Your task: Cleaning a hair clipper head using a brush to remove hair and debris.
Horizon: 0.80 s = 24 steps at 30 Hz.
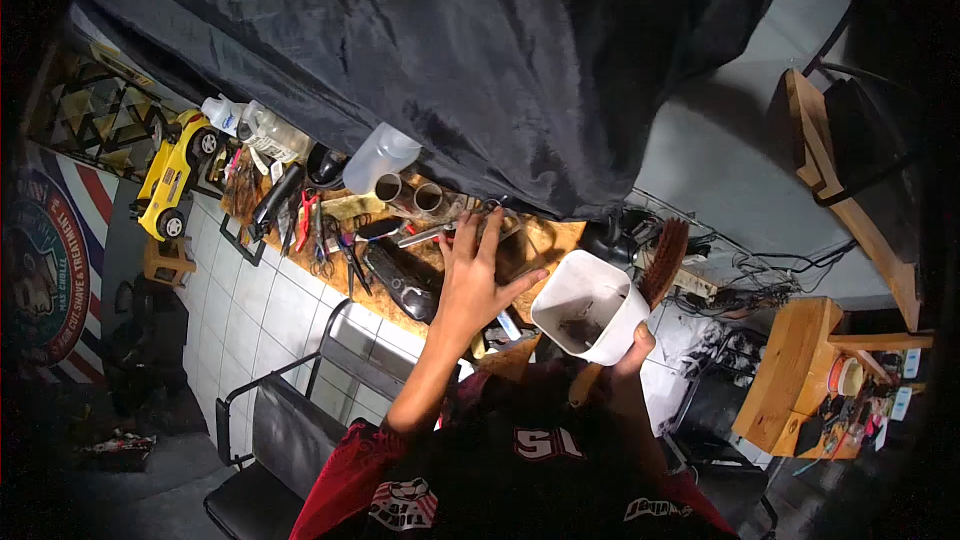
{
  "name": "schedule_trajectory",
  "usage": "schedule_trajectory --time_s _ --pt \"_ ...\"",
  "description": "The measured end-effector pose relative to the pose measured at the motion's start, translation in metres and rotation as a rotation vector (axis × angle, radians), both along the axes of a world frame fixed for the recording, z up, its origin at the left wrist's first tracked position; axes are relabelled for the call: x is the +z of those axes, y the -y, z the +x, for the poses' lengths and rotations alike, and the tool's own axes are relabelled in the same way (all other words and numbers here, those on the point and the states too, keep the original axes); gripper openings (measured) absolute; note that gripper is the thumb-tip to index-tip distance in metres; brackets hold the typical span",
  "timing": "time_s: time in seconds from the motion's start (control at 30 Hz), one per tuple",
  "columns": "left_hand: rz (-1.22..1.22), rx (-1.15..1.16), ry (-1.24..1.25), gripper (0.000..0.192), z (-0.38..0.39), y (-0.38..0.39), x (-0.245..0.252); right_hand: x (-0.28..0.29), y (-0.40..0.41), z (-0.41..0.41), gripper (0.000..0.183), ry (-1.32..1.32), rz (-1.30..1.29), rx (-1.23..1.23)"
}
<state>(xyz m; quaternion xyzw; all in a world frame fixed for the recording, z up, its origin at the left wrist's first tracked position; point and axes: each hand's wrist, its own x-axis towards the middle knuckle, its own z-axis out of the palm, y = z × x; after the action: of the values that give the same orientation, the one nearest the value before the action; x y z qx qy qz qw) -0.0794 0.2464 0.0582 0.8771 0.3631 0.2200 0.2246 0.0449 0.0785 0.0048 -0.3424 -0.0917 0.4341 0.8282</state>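
Note:
My left hand (480,274) reaches over the wooden counter (551,236), fingers spread, its fingertips at small tools near the back; whether they touch anything is hard to tell. A white plastic container (630,322), dark bits on its bottom, is gripped by my right hand (637,345) at its lower right side. Against its right side is a brush with reddish-brown bristles (664,262); what holds it is hidden. Left of my left hand lie a black hair clipper (394,281), scissors (354,259) and a red-handled tool (306,217).
Two dark round tubes (428,197) and a translucent container (381,157) stand along the back, beside a hanging black cloth (450,52). Further left is a yellow toy car (171,176). A black chair (292,420) stands lower left; tangled cables (750,270) lie at right.

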Motion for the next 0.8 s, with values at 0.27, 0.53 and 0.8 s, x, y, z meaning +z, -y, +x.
schedule_trajectory --time_s 0.27,0.53,0.8 --pt "0.088 -0.017 -0.195 0.096 0.017 0.007 -0.015 -0.043 0.017 0.029 0.073 -0.205 0.197 0.143" --pt "-0.795 0.202 0.295 0.044 -0.003 0.040 0.042 -0.028 0.013 0.021 0.070 -0.142 0.251 0.261" --pt "-2.100 -0.209 0.414 0.085 -0.089 0.036 0.019 0.024 -0.008 -0.024 0.083 0.286 0.004 0.302"
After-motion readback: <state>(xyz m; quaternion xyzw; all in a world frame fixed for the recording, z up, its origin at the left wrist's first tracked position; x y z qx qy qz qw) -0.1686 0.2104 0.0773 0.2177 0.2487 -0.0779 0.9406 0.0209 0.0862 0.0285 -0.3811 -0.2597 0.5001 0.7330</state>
